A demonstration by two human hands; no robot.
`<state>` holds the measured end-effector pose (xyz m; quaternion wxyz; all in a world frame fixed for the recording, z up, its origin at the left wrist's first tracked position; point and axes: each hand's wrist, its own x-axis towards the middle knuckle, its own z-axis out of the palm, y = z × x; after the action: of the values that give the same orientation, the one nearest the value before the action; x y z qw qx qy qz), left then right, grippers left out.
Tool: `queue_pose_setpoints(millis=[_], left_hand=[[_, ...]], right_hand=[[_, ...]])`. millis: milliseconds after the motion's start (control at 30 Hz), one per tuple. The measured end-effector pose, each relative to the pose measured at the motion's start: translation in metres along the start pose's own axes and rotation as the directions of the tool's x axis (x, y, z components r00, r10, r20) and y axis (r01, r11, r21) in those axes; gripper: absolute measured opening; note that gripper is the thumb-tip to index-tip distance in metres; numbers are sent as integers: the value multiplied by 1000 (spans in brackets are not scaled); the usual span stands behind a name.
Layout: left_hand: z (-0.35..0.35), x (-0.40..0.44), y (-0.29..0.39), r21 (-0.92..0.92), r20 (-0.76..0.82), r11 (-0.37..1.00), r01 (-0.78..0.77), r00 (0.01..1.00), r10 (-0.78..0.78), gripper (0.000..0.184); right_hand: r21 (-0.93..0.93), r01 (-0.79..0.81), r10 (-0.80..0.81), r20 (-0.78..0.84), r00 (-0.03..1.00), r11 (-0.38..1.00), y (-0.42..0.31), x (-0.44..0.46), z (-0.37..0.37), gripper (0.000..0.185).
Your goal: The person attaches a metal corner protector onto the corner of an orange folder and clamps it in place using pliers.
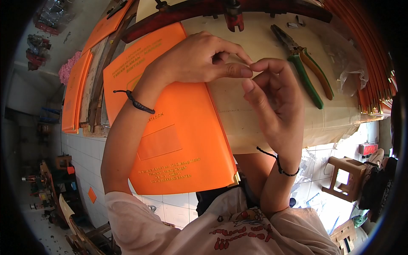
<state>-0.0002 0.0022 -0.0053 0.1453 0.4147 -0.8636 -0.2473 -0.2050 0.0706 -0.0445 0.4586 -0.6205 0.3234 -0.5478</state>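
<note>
The grip of left hand (202, 59) and right hand (278, 102) hung close together, right of the already printed folder (191, 131); whether clamped, or what remained, I couldn't tell.

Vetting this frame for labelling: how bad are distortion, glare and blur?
Head view: strong wide-angle bending, dark corners, the red bar looks bowed; head view: floor tiles at right washed out by bright light, left edge dim; head view: left hand, right hand and pliers fairly sharp, but anything between the fingertips can't be made out.
</note>
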Motion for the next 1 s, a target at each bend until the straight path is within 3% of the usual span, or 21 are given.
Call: queue_pose_setpoints(millis=[267, 667, 767, 867, 967, 1000], left_hand=[[2, 0, -2, 50, -55, 998, -38, 998, 40, 54], [1, -1, -1, 35, -2, 999, -7, 1000, 7, 40], [0, -1, 2, 55, 10, 998, 24, 1000, -25, 40], [4, 1, -4, 55, -64, 998, -27, 997, 31, 54], [6, 1, -7, 40, -96, 997, -65, 993, 69, 53], [4, 1, -2, 42, -55, 999, -16, 998, 19, 47]], right_hand=[[127, -19, 24, -38, 999, 992, -3, -1, -2, 24], [145, -19, 25, -41, 999, 989, -6, -1, -3, 23], [151, -24, 29, -33, 999, 988, -6, -1, -4, 23], [154, 17, -13, -28, 1000, 988, -1, -1, -5, 22], [105, -11, 15, -39, 999, 994, -5, -1, -4, 26], [122, -14, 22, -59, 998, 992, -5, -1, -2, 26]])
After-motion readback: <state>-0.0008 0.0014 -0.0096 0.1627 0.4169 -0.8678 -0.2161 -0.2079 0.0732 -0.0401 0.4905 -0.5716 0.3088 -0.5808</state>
